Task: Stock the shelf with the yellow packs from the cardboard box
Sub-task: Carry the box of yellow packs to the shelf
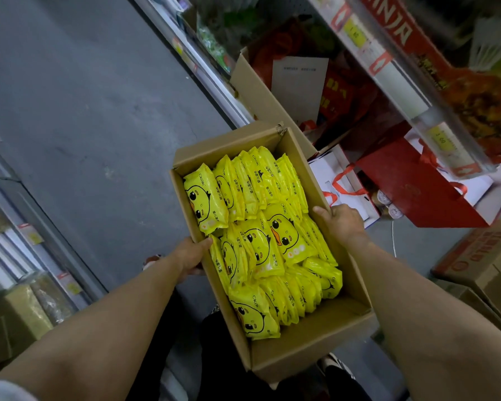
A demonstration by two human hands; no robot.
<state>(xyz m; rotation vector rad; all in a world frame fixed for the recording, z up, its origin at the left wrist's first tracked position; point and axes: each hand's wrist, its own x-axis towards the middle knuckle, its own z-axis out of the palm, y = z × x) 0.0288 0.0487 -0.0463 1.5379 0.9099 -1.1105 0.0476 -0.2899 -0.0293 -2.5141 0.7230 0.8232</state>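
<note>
Box: one cardboard box [301, 354] was gripped at both long rims.
Packs: many overlapped yellow duck packs [261, 235]; exact count untellable.
Hands: two; left hand [190, 256] and right hand [342, 221], thumbs were hooked over the rims.

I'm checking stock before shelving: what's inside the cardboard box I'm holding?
The cardboard box holds yellow duck-print packs, mostly standing on edge in rows, with bare cardboard floor at the near end. Whether there is a lower layer under them cannot be seen.
</note>
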